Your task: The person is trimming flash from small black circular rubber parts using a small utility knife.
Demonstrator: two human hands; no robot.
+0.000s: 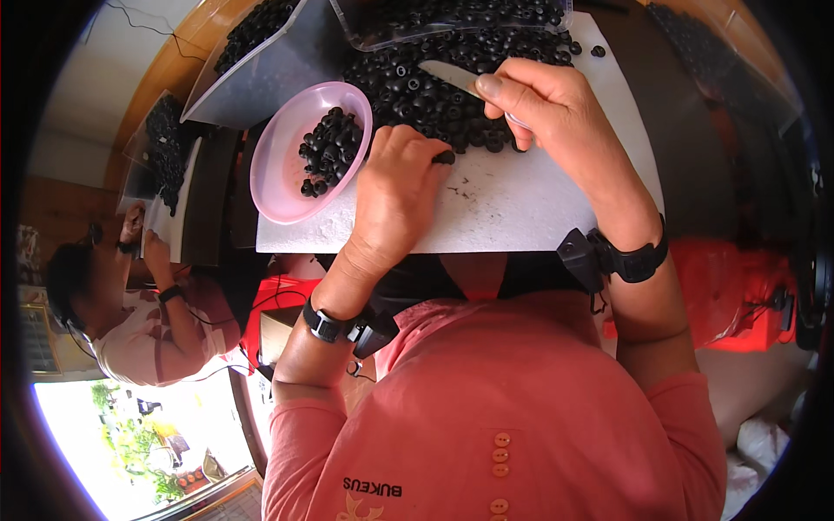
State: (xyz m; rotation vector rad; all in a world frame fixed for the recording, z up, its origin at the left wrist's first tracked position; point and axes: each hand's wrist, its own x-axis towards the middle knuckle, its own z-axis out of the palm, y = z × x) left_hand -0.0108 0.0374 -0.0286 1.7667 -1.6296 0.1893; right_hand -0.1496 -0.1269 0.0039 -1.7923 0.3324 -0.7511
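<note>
With our left hand point(393, 181) we pinch a small black rounded piece point(444, 158) at the fingertips, right of the pale-pink plastic bowl point(276, 178); our right hand point(549, 106) grips a silver-bladed knife point(448, 75) over heaped black pieces point(387, 87).

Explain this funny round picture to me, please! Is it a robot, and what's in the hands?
No robot here, just a person's two bare hands. A wide camera worn on the person's head looks down, and its lens makes straight edges bend. On the white tabletop lies a heap of small black pieces, with more in a pink bowl. The right hand holds a knife. The left hand holds one black piece. Another person is off to the left.
</note>
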